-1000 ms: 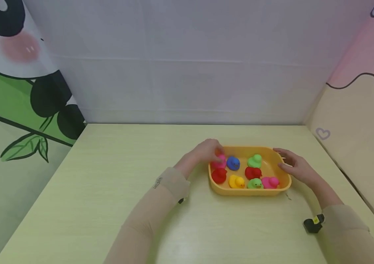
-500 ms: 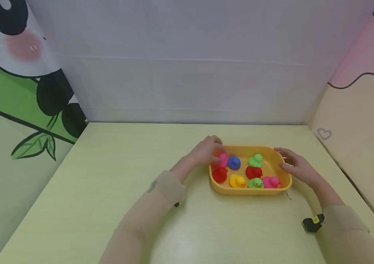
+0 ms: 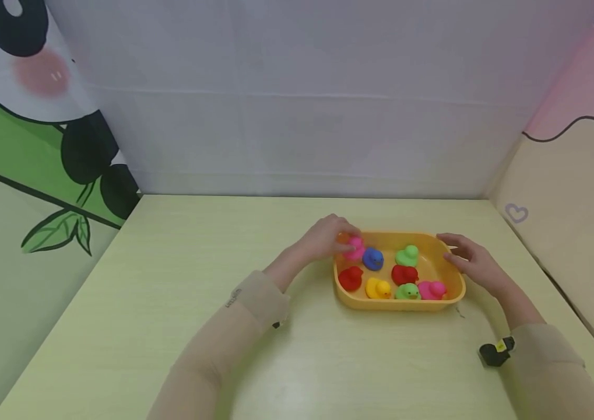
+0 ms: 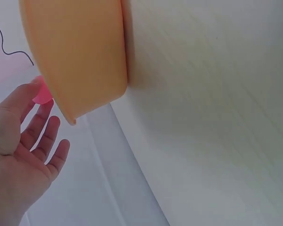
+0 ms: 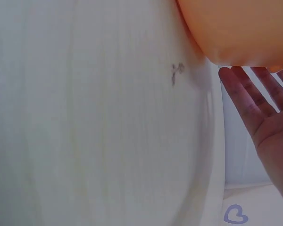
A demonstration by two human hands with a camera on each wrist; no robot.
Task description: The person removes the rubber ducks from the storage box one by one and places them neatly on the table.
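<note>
In the head view my left hand (image 3: 325,236) reaches over the left end of a yellow plastic tray (image 3: 367,304). Its thumb and index finger pinch a pink rubber duck (image 3: 355,249) at the back left corner. The left wrist view shows part of that pink duck (image 4: 43,94) above the rim, the other fingers spread. At the tray's right end, my right hand (image 3: 472,263) rests against the rim with fairly straight fingers. Beside the pinched duck are a blue duck (image 3: 373,259) and a red duck (image 3: 351,279).
Also in the tray are a yellow duck (image 3: 378,288), two green ducks, one at the back (image 3: 407,255) and one in front, a second red duck (image 3: 404,275) and another pink duck (image 3: 432,290). The light wooden table (image 3: 197,262) meets a white cloth wall (image 3: 297,134) behind.
The pink duck in my left hand has risen slightly from the tray's back left corner. My right hand stays at the right rim. The head view has shifted a little.
</note>
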